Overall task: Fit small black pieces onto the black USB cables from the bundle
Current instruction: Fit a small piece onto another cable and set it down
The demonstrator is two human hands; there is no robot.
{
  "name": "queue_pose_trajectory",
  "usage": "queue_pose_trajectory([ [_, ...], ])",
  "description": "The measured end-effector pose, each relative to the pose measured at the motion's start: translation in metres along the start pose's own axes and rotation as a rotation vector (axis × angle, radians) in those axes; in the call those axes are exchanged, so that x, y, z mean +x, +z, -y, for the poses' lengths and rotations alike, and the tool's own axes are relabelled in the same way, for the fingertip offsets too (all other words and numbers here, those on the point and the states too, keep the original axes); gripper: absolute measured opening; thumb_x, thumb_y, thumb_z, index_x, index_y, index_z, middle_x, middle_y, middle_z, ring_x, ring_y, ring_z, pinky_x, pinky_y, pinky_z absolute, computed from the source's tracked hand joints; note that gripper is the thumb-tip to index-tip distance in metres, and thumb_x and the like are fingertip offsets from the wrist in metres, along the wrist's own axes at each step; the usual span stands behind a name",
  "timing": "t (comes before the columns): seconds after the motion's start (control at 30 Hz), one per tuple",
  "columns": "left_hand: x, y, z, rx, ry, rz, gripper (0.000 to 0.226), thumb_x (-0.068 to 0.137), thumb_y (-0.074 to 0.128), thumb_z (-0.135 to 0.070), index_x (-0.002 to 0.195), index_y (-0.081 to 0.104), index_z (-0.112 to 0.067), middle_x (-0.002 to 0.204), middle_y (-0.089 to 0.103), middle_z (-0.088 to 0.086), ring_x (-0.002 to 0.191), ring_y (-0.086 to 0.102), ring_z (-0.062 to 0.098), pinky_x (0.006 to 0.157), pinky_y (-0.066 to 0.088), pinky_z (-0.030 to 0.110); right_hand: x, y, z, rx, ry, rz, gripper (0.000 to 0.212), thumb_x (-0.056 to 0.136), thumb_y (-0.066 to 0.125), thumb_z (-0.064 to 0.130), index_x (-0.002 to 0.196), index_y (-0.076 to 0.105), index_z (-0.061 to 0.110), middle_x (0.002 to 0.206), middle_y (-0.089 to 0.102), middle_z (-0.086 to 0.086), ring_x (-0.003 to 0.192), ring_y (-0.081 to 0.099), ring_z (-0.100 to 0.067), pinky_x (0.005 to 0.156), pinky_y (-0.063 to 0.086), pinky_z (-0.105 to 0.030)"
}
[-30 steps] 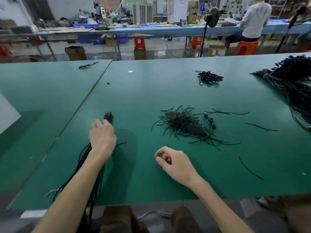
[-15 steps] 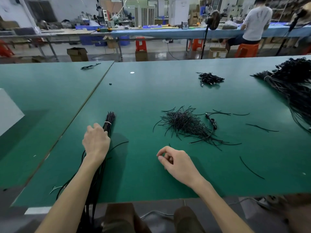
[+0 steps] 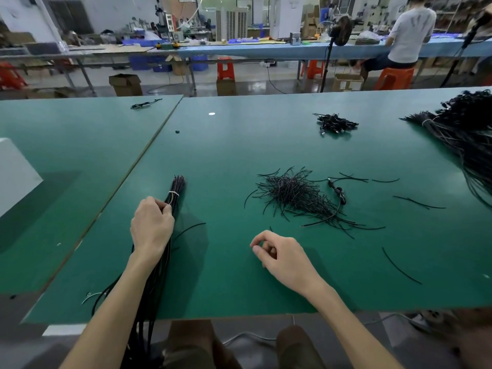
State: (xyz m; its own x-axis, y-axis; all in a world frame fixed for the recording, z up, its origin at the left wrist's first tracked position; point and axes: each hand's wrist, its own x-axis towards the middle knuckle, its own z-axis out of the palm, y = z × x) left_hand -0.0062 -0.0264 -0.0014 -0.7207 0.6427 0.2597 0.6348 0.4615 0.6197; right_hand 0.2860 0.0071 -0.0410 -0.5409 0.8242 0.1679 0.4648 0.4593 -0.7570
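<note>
Tied black cable bundle (image 3: pixel 175 189), loose pieces pile (image 3: pixel 292 194)

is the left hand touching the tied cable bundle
Touching. The head view shows the left hand lying over the cable bundle, its fingertips curled onto the strands just below the white tie.

You grip the cable bundle (image 3: pixel 174 193) with your left hand (image 3: pixel 151 225) at the table's (image 3: pixel 239 145) left, its tail hanging over the near edge. Your right hand (image 3: pixel 282 258) rests centre-front, the heap of short pieces (image 3: pixel 292 194) lies just beyond it, and a bigger cable mass (image 3: pixel 474 134) sits far right.
</note>
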Motion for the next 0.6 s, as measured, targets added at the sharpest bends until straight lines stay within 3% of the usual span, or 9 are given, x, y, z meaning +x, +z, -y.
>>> queue_pose_trajectory([
  [0.1,-0.018,-0.006,-0.014,-0.001,0.077,0.037,0.017,0.101,0.06,-0.021,0.089,0.059,-0.01,0.102,0.06,0.01,0.082,0.055,0.026,0.075,0.04,0.038,0.0,0.001,-0.001,0.005,0.002,0.0,0.005,0.101,0.061,0.032,0.101,0.066,0.031,0.07,0.065,0.006,0.063,0.06,-0.016,0.071,0.055,-0.033],
  [0.2,-0.04,-0.007,-0.038,-0.014,0.231,0.099,0.012,0.098,0.067,-0.02,0.093,0.066,-0.009,0.107,0.06,0.008,0.099,0.058,0.027,0.092,0.047,0.043,-0.001,0.001,0.0,0.053,0.017,0.009,0.011,0.103,0.059,0.038,0.101,0.067,0.031,0.07,0.067,0.007,0.062,0.06,-0.015,0.071,0.055,-0.033],
  [0.27,-0.058,-0.005,-0.059,-0.127,0.309,0.24,0.009,0.094,0.074,-0.018,0.087,0.069,-0.013,0.105,0.062,0.005,0.097,0.059,0.019,0.097,0.047,0.036,-0.001,-0.002,0.003,0.157,0.036,0.017,0.022,0.106,0.052,0.044,0.102,0.069,0.03,0.069,0.069,0.004,0.061,0.061,-0.016,0.069,0.055,-0.034],
  [0.37,-0.087,0.005,-0.083,-0.246,0.341,0.551,0.02,0.087,0.081,-0.023,0.073,0.067,-0.025,0.094,0.062,-0.001,0.083,0.062,0.01,0.079,0.05,0.026,0.001,-0.008,0.006,0.308,0.044,-0.032,0.036,0.109,0.045,0.042,0.101,0.071,0.018,0.069,0.071,-0.002,0.055,0.057,-0.014,0.061,0.049,-0.03],
  [0.47,-0.106,0.02,-0.09,-0.226,0.367,0.642,0.017,0.088,0.079,-0.028,0.076,0.067,-0.025,0.091,0.064,-0.006,0.072,0.06,0.005,0.066,0.045,0.02,0.001,-0.013,0.006,0.431,0.056,-0.091,0.033,0.11,0.046,0.027,0.094,0.069,0.009,0.068,0.07,-0.008,0.054,0.057,-0.017,0.057,0.049,-0.029],
  [0.6,-0.102,0.016,-0.09,-0.286,0.307,0.789,0.012,0.096,0.072,-0.029,0.087,0.07,-0.022,0.068,0.073,0.005,0.055,0.063,0.013,0.062,0.053,0.031,0.0,-0.018,0.001,0.623,0.142,-0.28,0.033,0.111,0.043,0.022,0.092,0.062,0.004,0.067,0.07,-0.008,0.052,0.056,-0.015,0.051,0.042,-0.018],
])
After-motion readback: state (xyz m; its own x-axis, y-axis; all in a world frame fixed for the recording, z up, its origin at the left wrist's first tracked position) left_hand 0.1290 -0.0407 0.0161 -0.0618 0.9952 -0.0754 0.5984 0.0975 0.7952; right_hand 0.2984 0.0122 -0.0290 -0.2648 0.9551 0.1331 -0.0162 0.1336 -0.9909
